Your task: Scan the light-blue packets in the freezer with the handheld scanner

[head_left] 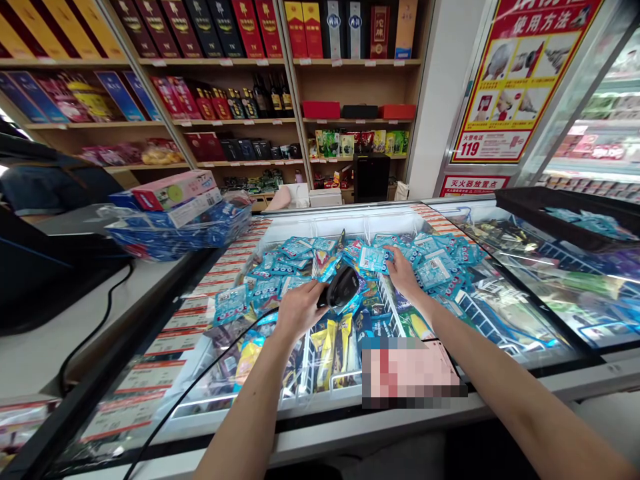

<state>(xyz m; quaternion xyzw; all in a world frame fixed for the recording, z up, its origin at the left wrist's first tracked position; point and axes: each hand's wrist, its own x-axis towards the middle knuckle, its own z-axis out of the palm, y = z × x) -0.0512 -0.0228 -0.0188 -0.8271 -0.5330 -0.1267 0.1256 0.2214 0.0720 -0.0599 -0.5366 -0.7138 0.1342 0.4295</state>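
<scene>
My left hand [300,310] is wrapped round the handle of a black corded barcode scanner [343,285], whose head points away from me over the freezer. In my right hand [400,272] is the right edge of a small light-blue packet [373,259], pinched between thumb and fingers just beyond the scanner. Many similar blue packets lie about on the glass lid, with a pile to the left [231,303] and another to the right [434,270]. Beneath the glass, yellow ice-cream wrappers [325,347] show in white wire baskets.
The scanner's black cord [210,363] runs down to the lower left. Stacked boxes [173,190] sit in a blue plastic wrap at the left. A dark tray [565,213] holds more blue packets at the right. A pinkish, partly blurred sheet [415,370] lies near the freezer's front edge.
</scene>
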